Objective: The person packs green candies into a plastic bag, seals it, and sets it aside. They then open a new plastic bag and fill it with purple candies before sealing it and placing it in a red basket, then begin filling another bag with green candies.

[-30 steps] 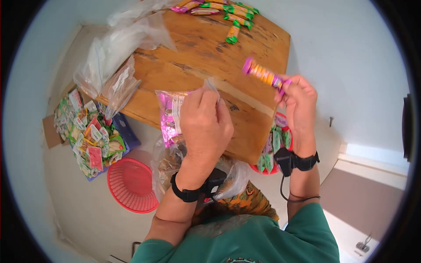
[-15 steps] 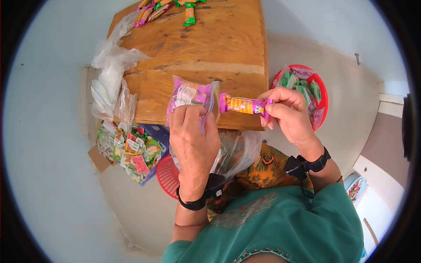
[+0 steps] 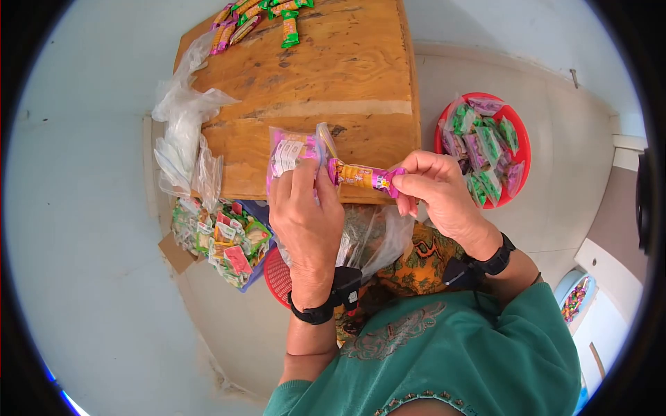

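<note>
My left hand (image 3: 305, 215) is closed on a clear zip bag (image 3: 284, 156) that has purple-wrapped snacks and a white printed label inside. The bag's mouth faces right and gapes at its upper edge. Between thumb and fingers, my right hand (image 3: 440, 194) pinches the right end of a purple-and-yellow wrapped snack bar (image 3: 361, 176). The bar lies level, its left end right at the bag's mouth. Both hands are over the near edge of the wooden table (image 3: 312, 76).
Loose purple and green snack bars (image 3: 239, 24) lie at the table's far left. Clear plastic bags (image 3: 184, 125) drape over its left edge. A red basket (image 3: 525, 142) of filled bags stands on the right. Colourful packets (image 3: 225, 239) sit lower left beside another red basket (image 3: 277, 277).
My right hand has moved left with the snack bar, bringing its left end to the bag's mouth. My left hand still holds the bag. The camera view has shifted slightly.
</note>
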Motion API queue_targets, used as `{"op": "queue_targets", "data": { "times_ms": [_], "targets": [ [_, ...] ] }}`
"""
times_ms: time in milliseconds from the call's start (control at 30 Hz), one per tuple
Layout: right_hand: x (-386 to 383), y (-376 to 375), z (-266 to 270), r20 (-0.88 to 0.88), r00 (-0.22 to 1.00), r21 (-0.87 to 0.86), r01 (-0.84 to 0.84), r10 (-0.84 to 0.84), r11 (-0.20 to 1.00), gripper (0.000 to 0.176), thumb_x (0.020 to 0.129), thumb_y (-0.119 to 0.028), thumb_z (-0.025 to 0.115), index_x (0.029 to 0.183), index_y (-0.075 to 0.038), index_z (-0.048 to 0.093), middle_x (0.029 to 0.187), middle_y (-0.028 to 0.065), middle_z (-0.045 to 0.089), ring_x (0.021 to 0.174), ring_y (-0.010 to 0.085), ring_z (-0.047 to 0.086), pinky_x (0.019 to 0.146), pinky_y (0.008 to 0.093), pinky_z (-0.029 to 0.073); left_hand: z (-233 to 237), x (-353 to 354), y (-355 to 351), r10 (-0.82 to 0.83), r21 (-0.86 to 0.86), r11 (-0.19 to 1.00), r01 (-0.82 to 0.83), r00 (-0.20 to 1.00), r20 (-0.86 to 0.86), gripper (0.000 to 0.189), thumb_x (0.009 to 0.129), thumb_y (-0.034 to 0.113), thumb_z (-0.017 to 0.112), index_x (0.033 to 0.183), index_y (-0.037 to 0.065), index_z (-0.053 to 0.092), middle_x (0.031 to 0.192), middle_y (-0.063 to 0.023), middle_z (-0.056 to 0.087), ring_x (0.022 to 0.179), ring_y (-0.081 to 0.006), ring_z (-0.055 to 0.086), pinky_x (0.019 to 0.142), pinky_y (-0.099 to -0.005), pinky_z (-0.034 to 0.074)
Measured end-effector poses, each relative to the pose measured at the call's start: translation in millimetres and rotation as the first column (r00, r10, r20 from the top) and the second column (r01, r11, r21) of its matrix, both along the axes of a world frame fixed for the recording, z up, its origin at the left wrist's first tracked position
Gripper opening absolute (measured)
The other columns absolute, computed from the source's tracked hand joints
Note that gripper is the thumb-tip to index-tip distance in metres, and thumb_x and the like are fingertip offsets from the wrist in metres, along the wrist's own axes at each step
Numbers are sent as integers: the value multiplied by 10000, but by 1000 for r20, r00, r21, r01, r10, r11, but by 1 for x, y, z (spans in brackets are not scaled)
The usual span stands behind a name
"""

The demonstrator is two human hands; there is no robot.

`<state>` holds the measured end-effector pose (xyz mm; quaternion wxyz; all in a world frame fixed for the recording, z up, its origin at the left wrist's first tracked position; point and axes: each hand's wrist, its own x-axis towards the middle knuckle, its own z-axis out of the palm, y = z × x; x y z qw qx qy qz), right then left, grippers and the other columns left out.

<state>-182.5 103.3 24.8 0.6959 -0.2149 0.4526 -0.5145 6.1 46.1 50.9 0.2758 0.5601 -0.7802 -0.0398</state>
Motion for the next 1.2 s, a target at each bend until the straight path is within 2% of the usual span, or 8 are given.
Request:
{"op": "queue_targets", "data": {
  "times_ms": [333,667,767,867,933,1033,1167,1200],
  "targets": [
    [19,-20,-10,72,995,45,64,-67,997,123,938,-95,669,836,-28,649,671,17,630,519,70,563,459,212,380,-10,2,-3,-144,-177,973,148,989,37,210,787,-9,757,980,61,707,830,-65,622,772,-270,598,692,-398,478],
    [42,-52,-17,75,992,45,97,-100,994,139,944,-120,687,856,-16,661,684,0,616,512,51,506,450,215,342,-10,-1,-3,-179,-144,972,185,983,50,283,738,-32,755,1001,63,713,858,-53,624,794,-254,601,709,-378,464],
    [48,-60,-19,59,991,25,118,-119,993,131,940,-113,693,868,-6,668,701,5,630,532,39,507,455,214,350,-9,-4,-4,-171,-134,976,174,985,30,174,791,-25,763,942,51,723,823,-75,657,759,-263,629,701,-375,481],
    [56,-67,-22,-56,990,21,132,-130,991,143,924,-106,703,865,19,665,718,15,651,557,45,528,476,226,403,-12,-5,-7,-190,-148,970,191,982,22,169,791,-27,764,935,49,718,819,-76,648,758,-265,624,701,-378,478],
    [66,-73,-34,-240,932,-178,232,-271,956,158,898,-103,719,875,42,662,724,30,666,585,58,552,518,241,457,-13,-5,-8,-204,-151,967,205,979,25,172,785,-29,765,931,47,716,820,-77,641,760,-268,618,703,-378,475],
    [65,-75,-33,-349,904,-185,191,-246,964,160,877,-100,730,889,46,668,712,41,666,620,75,577,568,251,493,-15,-2,-10,-201,-151,967,203,979,32,178,780,-33,764,931,48,717,824,-78,639,764,-269,615,707,-380,476],
    [70,-81,-35,-374,893,-187,194,-252,963,152,867,-90,733,924,37,673,760,55,676,637,73,575,582,242,489,-16,-1,-13,-207,-156,966,206,978,12,184,775,-34,764,933,48,718,827,-80,641,768,-270,614,709,-382,476],
    [73,-82,-37,-391,865,-250,231,-316,941,159,866,-81,731,958,36,675,795,59,682,650,73,576,586,240,490,-17,0,-13,-209,-157,966,206,978,-1,185,774,-35,764,932,50,718,830,-79,642,764,-270,614,710,-382,476]
  ]
}}
